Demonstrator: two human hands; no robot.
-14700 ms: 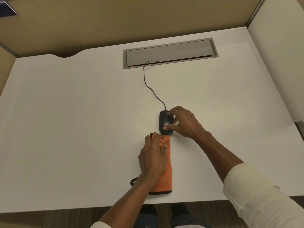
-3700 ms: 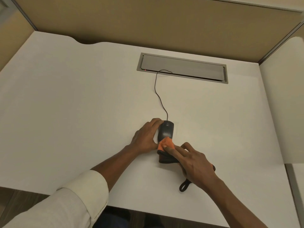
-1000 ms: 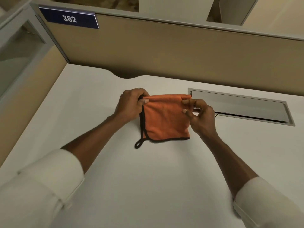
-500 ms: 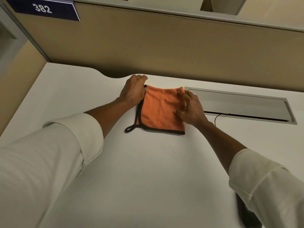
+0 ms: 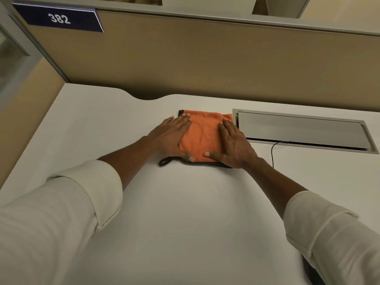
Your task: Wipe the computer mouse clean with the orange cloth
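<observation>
The folded orange cloth [image 5: 202, 136], edged in black with a small hanging loop at its near left corner, lies flat on the white desk [image 5: 185, 212] near the back edge. My left hand [image 5: 170, 138] rests flat on the cloth's left side, fingers spread. My right hand [image 5: 232, 142] lies flat on its right side. Neither hand grips anything. Of the black mouse [image 5: 312, 272] only a dark sliver shows at the lower right, mostly hidden behind my right sleeve. Its thin black cable [image 5: 273, 151] runs back into the desk's slot.
A grey cable tray lid [image 5: 302, 130] is set into the desk just right of the cloth. A tan partition wall [image 5: 205, 58] closes off the back, with a blue sign reading 382 [image 5: 58, 18]. Another partition stands on the left.
Both hands have flattened out on the cloth, pressing it onto the desk; half a second ago they were still setting it down. The view has shifted slightly.
</observation>
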